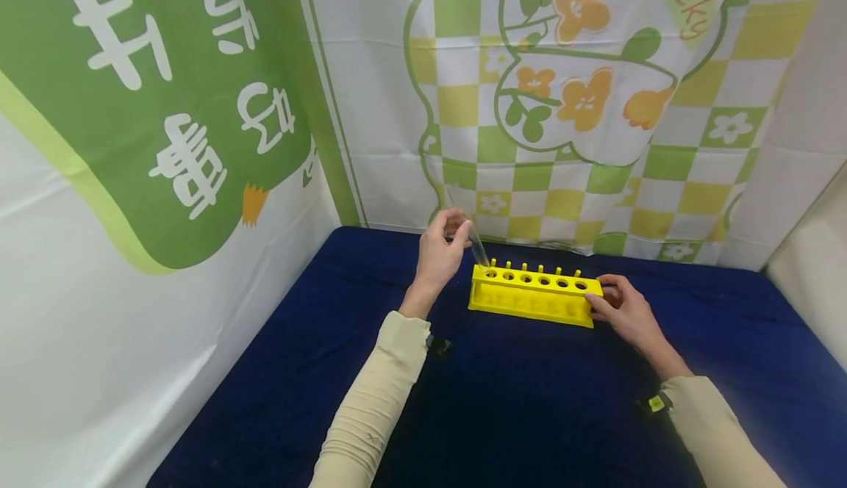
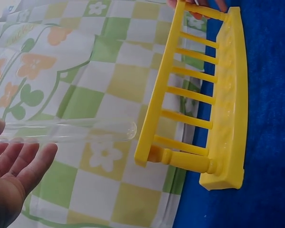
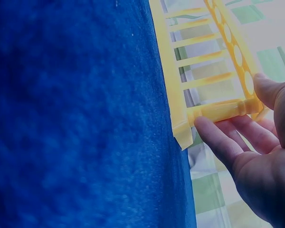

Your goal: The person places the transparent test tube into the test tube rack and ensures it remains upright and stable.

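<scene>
A clear glass test tube (image 1: 479,246) is pinched between the thumb and fingers of my left hand (image 1: 442,245). It tilts, its rounded lower end right at the leftmost hole of the yellow test tube rack (image 1: 529,303). In the left wrist view the test tube (image 2: 85,130) points at the rack's top bar (image 2: 157,90), with the left hand (image 2: 14,180) around its other end. My right hand (image 1: 625,310) holds the right end of the rack, thumb on the top bar. The right wrist view shows the right hand's fingers (image 3: 217,137) against the end post (image 3: 218,111).
The rack stands on a dark blue cloth (image 1: 529,400) covering the table. Its top has a row of several round holes, with upright pegs (image 1: 524,267) behind them. A patterned curtain (image 1: 370,91) hangs at the back, and a green and white one (image 1: 218,275) at the left.
</scene>
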The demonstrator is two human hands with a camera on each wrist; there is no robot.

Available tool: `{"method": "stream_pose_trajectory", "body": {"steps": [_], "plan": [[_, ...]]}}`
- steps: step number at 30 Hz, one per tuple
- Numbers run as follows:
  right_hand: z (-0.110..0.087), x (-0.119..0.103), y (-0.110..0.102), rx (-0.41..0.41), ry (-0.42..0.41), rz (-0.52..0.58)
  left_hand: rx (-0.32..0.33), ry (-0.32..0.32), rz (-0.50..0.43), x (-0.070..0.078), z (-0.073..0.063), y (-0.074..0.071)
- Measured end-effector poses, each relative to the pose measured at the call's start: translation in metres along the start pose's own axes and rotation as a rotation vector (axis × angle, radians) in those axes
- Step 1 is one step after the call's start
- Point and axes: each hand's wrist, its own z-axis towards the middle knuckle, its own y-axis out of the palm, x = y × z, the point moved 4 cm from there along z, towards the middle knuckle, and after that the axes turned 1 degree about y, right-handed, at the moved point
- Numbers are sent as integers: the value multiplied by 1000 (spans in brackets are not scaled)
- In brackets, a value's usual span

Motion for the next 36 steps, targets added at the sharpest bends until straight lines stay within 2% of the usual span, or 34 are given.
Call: {"method": "stream_pose_trajectory", "body": {"steps": [10, 18, 23, 36], "plan": [[1, 0, 0, -1, 6, -1, -21, 14, 46, -4, -2, 8], [0, 1, 0, 1, 8, 8, -50, 70, 119, -4, -4, 17], [1, 0, 0, 2, 7, 10, -46, 71, 141, -4, -5, 19], [0, 1, 0, 6, 7, 4, -90, 68, 208, -8, -9, 27]]}}
